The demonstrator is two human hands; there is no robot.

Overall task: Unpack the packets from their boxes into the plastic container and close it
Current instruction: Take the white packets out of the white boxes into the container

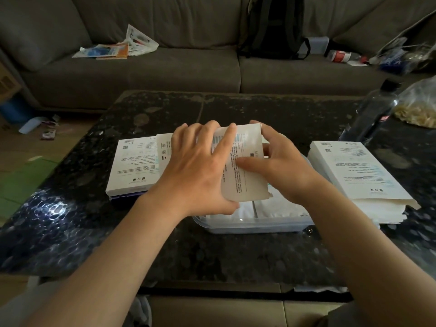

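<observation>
Two hands are on one white box. My left hand lies spread across its printed face with the thumb hooked under the near edge. My right hand pinches the right side, thumb on the print and fingers curled round the far edge. I hold the box tilted, directly above the clear plastic container, which stands on the dark stone table in front of me.

I judge the task to be about midway. White packets already lie flat inside the container, so some unpacking is done. I cannot tell whether the box in my hands has packets in it or is emptied. To my left a closed-looking box lies flat on the table, near my left hand but apart from it; it seems yet to be opened. To my right another box sits on a pile of white packets, just beside the container. Those must go in too, and the container has no lid on; I see no lid anywhere.
</observation>
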